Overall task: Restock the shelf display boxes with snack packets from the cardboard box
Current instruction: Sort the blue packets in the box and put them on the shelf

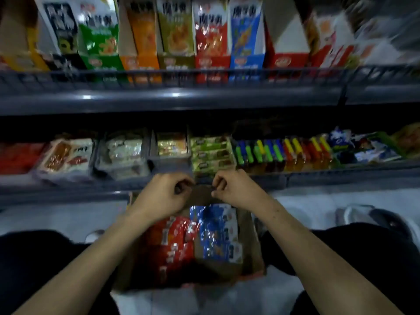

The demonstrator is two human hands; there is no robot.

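Between knees, on floor: cardboard box (250,235), open, red packets (172,242) left, blue packets (218,235) right.
Left hand (163,196): fingers curled, pinching far flap (202,196).
Right hand (234,189): same, pinching flap's other side.
Display boxes (211,37): upper shelf (172,98), above, well apart.
Step, judged: folding flap back.
Advice: pull both grips evenly outward, crease flat, keep packets unsnagged.
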